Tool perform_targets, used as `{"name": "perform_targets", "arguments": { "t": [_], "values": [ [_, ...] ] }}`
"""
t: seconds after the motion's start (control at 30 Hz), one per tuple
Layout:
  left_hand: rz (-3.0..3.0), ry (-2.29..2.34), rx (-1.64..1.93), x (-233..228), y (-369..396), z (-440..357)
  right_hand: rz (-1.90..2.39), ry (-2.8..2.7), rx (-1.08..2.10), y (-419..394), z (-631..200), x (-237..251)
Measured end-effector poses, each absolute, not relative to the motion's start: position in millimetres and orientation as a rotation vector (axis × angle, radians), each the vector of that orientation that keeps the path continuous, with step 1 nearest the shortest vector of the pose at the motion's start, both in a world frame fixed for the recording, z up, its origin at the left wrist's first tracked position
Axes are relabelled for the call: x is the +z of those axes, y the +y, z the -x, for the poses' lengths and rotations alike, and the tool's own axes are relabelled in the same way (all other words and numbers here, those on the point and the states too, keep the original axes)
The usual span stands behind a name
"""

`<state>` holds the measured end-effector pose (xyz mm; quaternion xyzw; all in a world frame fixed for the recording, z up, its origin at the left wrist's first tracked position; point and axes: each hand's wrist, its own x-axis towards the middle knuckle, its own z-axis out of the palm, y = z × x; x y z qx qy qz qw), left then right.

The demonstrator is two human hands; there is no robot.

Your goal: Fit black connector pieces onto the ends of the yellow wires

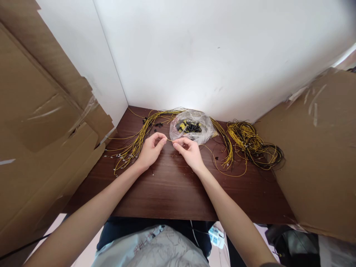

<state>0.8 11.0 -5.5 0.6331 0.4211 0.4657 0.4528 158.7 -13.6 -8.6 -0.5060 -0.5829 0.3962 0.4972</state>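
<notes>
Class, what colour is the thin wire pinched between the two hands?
Yellow wire, best seen in the head view.

A dark brown wood-grain tabletop [172,193] occupies the centre of the frame. White walls [211,52] meet in a corner at upper left. Taped cardboard panels stand at the left [41,141] and right [319,148] edges. Lighting is bright and even, strongest on the rear wall.

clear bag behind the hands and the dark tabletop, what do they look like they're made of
The clear crinkled bag looks like thin plastic film: see-through, wrinkled, with glare; small black and yellow parts show inside. The dark brown tabletop looks like wood or wood-grain laminate: fine streaks and a soft sheen; which one cannot be told.
</notes>
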Motion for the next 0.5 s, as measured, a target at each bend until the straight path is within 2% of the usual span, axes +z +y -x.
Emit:
{"name": "perform_targets", "arguments": {
  "t": [0.5],
  "values": [
    [-1.619, 1.083, 1.153, -8.2, 12.3, 0.4, 1.236, -1.394, 0.922, -15.3, -158.0, -5.5]
  ]
}}
